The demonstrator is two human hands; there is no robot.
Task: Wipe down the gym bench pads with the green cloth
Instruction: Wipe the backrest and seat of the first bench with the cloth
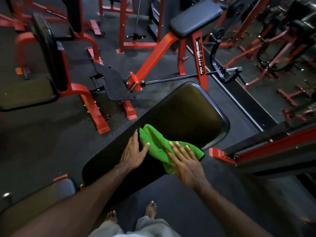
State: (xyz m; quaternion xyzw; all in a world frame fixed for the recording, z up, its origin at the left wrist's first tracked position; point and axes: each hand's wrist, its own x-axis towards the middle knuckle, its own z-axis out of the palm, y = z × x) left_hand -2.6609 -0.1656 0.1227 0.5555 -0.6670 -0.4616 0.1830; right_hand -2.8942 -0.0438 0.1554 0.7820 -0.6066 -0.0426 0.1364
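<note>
A long black bench pad (179, 110) runs diagonally from lower left to upper right. The green cloth (158, 143) lies bunched on its middle. My left hand (132, 151) rests flat on the pad at the cloth's left edge, thumb touching the cloth. My right hand (185, 161) presses on the cloth's near right part with fingers straight and spread. A second dark seat pad (39, 195) sits at the lower left, below my left forearm.
Red-framed machines surround the bench: a preacher-curl stand with a padded top (195, 17) behind, a seat machine (49, 53) at left, a black footplate (112, 82), and a red frame rail (266, 147) at right. Dark rubber floor lies underfoot.
</note>
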